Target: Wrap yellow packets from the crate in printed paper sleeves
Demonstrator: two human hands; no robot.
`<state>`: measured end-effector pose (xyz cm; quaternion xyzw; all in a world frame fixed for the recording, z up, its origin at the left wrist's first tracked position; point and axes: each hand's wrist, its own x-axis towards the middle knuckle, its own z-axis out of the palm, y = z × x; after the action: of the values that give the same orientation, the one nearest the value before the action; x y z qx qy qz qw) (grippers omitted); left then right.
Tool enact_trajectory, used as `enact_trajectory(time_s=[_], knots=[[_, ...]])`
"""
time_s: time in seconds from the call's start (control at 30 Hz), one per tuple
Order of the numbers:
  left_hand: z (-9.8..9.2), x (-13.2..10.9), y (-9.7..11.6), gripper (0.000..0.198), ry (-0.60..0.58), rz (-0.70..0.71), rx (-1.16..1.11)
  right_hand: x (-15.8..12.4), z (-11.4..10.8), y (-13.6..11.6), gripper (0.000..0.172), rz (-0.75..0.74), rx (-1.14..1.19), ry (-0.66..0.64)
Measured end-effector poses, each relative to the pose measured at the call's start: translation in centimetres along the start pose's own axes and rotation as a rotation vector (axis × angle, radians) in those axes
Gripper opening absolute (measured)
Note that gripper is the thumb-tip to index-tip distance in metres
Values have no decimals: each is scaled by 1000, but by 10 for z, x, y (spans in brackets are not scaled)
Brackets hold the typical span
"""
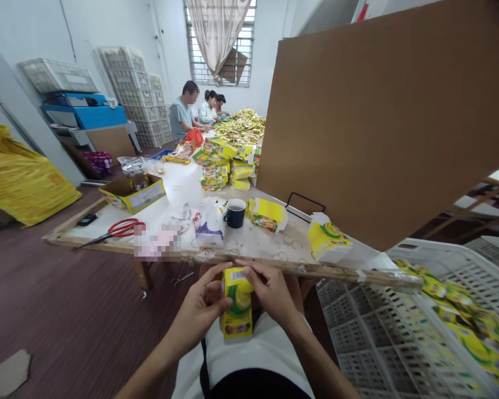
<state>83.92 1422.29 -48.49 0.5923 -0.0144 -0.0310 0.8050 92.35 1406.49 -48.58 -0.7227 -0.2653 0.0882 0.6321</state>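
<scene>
A small yellow and green carton (239,310) is held upright over my lap, just in front of the table's wooden edge. My left hand (205,305) grips its left side, thumb across the front face. At the top, my right hand (268,285) has its thumb and fingers closed on the carton's upper right corner, by the barcode. Beyond the edge, a dark mug (235,213) stands beside a white plastic bag (210,224). A yellow box (268,214) lies to the mug's right, and another open-flapped yellow box (327,239) sits farther right.
Red-handled scissors (127,228) and an open tray box (135,198) are at the left. A large cardboard sheet (382,122) rises on the right, above a white crate (374,321) of yellow packs. Co-workers (185,111) sit by a heap of packets (245,124).
</scene>
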Motion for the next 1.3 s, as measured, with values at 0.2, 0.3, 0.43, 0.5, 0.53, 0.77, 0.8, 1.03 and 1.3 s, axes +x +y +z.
enact_trajectory(time_s=[0.2,0.3,0.43,0.5,0.53,0.77,0.8,1.03,1.3], knots=[[12,-2,-9,53,1,0,110,-9,2,0,17,5,131,90],[8,-1,-13,65,63,-43,262,-20,-62,-11,17,-130,-306,378],[-3,6,-15,72,92,-58,326,-49,-201,-26,36,-144,-1118,1091],[-5,8,-16,70,77,-70,323,-54,-253,-20,51,-20,-1209,1185],[-5,8,-17,68,71,-74,324,-51,-269,-12,56,71,-1172,1149],[-12,8,-20,58,60,-63,445,18,-258,69,41,310,-810,747],[-13,8,-19,58,69,-62,460,24,-255,75,35,327,-772,732],[-18,12,-27,46,64,-40,474,22,-254,67,33,287,-522,969],[-4,16,-27,51,101,-39,154,-13,-67,27,31,300,223,430]])
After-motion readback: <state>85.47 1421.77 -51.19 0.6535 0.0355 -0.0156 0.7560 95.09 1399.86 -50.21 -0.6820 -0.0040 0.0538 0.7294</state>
